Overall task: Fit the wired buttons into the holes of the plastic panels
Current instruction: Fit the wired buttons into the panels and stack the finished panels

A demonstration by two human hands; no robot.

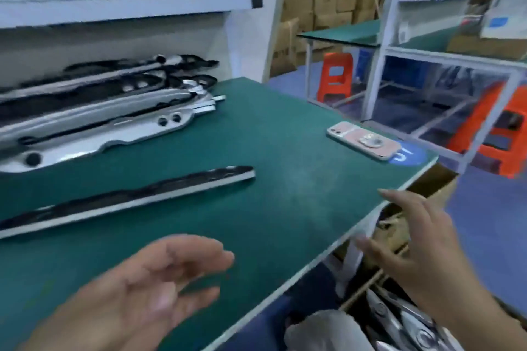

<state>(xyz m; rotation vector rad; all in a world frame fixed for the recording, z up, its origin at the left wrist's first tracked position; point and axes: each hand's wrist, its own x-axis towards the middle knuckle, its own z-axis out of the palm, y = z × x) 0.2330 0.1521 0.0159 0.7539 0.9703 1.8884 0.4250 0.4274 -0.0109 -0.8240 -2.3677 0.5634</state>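
left hand point(137, 291) grip loose, empty | right hand point(422, 253) grip spread, empty | phone point(363, 141) near table point(285, 194) edge; panels point(99, 117) behind

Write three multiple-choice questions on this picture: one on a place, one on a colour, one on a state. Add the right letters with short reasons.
1. Where is the pink phone? A) on the shelf B) on the table C) on the floor
2. The table top is: A) green B) red C) white
3. The left hand and right hand: A) grip buttons B) are open, empty C) are fists
Key: 1 B, it lies near the table's right edge; 2 A, the whole top is green; 3 B, the fingers are loose and hold nothing.
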